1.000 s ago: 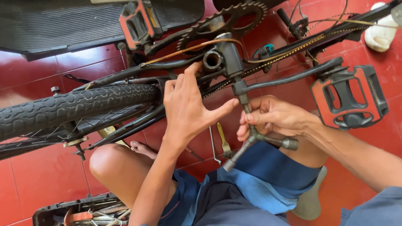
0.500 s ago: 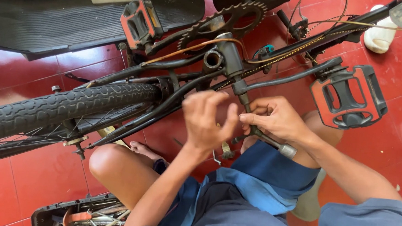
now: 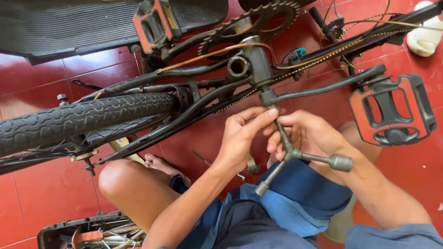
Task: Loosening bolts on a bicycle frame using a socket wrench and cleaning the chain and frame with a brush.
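Here, the fingers (image 3: 254, 122) of the left hand (image 3: 241, 135) are pinched lightly around the upper arm of the three-way socket wrench (image 3: 293, 154), just below the crank bolt (image 3: 267, 97), while the right hand (image 3: 309, 136) is closed around the wrench's hub, its fingers wrapped behind the shaft. The wrench's top socket is seated against the crank bolt; its other two arms point down and to the right of that bolt.

For the turn to go well, the socket should be kept square and pressed fully onto the bolt by the left fingers, with torque applied from the hub so the head is not rounded.

The crank arm (image 3: 329, 84) and red pedal (image 3: 391, 109) lie right of the bolt, the chainring (image 3: 252, 20) above it, the tyre (image 3: 65, 119) left.

Compared with a second ago, the left hand has been taken off the frame by the bottom bracket and brought down onto the wrench.
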